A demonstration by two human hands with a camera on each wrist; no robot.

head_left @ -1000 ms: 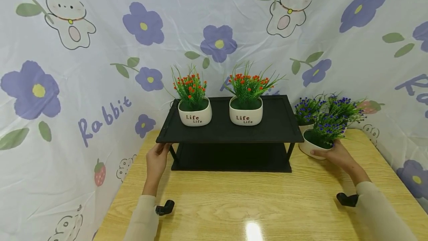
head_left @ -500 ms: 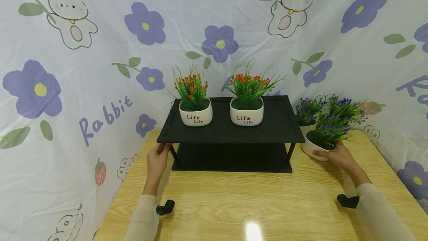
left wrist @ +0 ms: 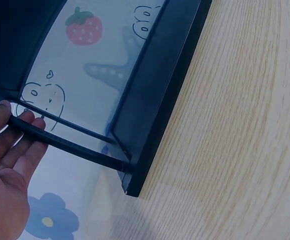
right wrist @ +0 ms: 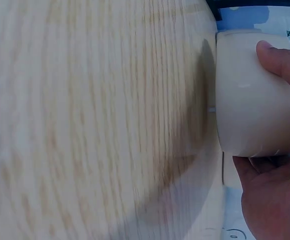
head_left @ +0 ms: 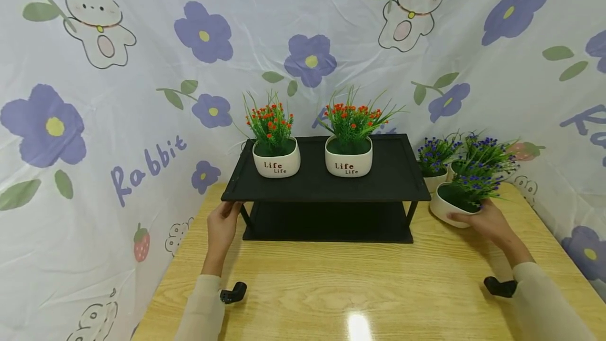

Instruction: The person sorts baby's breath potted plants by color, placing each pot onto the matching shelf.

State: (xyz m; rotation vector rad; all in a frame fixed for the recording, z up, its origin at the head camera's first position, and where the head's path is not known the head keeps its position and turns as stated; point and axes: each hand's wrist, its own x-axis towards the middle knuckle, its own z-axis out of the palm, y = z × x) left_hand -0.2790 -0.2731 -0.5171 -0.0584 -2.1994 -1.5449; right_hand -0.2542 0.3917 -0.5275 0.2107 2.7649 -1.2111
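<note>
My left hand (head_left: 221, 229) holds the left front post (left wrist: 67, 145) of a black two-tier shelf (head_left: 312, 188), just under its top board. In the left wrist view, thumb and fingers close around that post. To the right of the shelf, my right hand (head_left: 487, 222) grips a white oval flowerpot (head_left: 447, 210) with artificial blue flowers. The right wrist view shows the thumb on one side of the pot (right wrist: 254, 100) and fingers on the other, with the pot's base right by the table. On the shelf's top board stand two white pots (head_left: 276, 166) of orange-red flowers, lettered "Life".
Two more white pots with blue flowers (head_left: 434, 183) stand close behind the held pot, near the shelf's right end. The wooden table (head_left: 322, 283) stretches in front. Behind hangs a white cloth (head_left: 255, 25) printed with rabbits and purple flowers.
My right hand has shifted slightly to the right with the blue-flowered pot, widening the gap from the shelf. The left hand and the shelf have stayed in place.
</note>
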